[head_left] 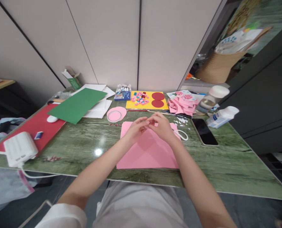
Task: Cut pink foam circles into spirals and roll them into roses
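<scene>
My left hand and my right hand meet above a stack of pink paper. Fingers of both are bent and pressed together at the tips; whatever is pinched between them, if anything, is too small or hidden to name. White scissor handles stick out beside the paper, close to my right hand. Just beyond my hands lie a thin red-handled brush and a yellow sheet bearing several small pink, blue and dark red balls and two dark red discs.
Left: a green sheet, red paper, a white power bank and pink discs with a ring. Right: pink scraps, white paper bits, a phone, a white bottle and a clear bottle.
</scene>
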A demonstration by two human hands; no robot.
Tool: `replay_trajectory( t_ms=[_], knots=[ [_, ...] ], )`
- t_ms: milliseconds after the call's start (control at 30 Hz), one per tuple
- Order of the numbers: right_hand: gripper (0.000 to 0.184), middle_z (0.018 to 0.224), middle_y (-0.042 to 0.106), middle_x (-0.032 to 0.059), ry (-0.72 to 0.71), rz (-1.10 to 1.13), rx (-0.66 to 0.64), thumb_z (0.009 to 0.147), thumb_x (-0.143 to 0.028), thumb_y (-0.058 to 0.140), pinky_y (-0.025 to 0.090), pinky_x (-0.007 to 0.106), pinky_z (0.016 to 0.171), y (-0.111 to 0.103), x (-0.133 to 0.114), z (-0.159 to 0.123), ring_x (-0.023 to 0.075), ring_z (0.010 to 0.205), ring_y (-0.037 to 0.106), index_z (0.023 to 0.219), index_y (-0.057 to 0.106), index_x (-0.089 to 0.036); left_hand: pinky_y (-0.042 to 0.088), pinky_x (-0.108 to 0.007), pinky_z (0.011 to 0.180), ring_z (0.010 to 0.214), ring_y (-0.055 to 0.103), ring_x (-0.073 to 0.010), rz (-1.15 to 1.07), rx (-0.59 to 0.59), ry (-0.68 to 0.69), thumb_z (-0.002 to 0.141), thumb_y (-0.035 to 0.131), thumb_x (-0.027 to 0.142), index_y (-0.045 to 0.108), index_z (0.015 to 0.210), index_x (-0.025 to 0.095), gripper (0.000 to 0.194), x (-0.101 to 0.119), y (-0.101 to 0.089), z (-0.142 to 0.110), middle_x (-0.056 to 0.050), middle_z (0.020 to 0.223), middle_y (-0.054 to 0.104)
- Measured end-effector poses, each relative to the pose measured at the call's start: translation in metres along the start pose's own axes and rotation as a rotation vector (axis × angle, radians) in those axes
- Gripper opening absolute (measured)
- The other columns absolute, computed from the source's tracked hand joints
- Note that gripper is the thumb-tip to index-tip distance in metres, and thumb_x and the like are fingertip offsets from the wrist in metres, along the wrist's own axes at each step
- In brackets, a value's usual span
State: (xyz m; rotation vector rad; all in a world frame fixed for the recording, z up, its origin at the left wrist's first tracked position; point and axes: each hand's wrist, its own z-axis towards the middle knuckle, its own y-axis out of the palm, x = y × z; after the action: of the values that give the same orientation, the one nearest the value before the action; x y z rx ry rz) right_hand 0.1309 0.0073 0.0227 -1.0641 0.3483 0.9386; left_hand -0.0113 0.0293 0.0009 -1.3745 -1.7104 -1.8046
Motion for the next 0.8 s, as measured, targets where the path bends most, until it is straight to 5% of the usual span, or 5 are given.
replay_trajectory(
  t_ms=[500, 800],
  knots=[
    [0.010, 0.073, 0.047, -0.0009, -0.043, -0.017, -0.192, 0.078, -0.022, 0.060, 0.038, 0.025, 0.059, -0.008, 0.003, 0.000, 0.0116, 0.065, 0.048, 0.083, 0.068, -0.024, 0.039, -0.026, 0.068, 0.068, 0.060, -0.0137, 0.101, -0.073, 0.008, 0.054, 0.068, 0.004, 0.062, 0.082, 0.014, 0.030, 0.003, -0.010, 0.007, -0.001, 0.067, 0.065],
    [0.009, 0.069, 0.042, -0.0022, 0.006, -0.037, -0.013, 0.074, -0.017, 0.061, 0.035, 0.023, 0.056, -0.006, 0.003, 0.000, 0.0109, 0.062, 0.044, 0.079, 0.067, -0.021, 0.036, -0.020, 0.063, 0.065, 0.055, -0.0064, 0.064, -0.025, -0.025, 0.058, 0.072, 0.012, 0.060, 0.086, 0.016, 0.031, 0.002, -0.001, 0.000, 0.001, 0.073, 0.063]
  ],
)
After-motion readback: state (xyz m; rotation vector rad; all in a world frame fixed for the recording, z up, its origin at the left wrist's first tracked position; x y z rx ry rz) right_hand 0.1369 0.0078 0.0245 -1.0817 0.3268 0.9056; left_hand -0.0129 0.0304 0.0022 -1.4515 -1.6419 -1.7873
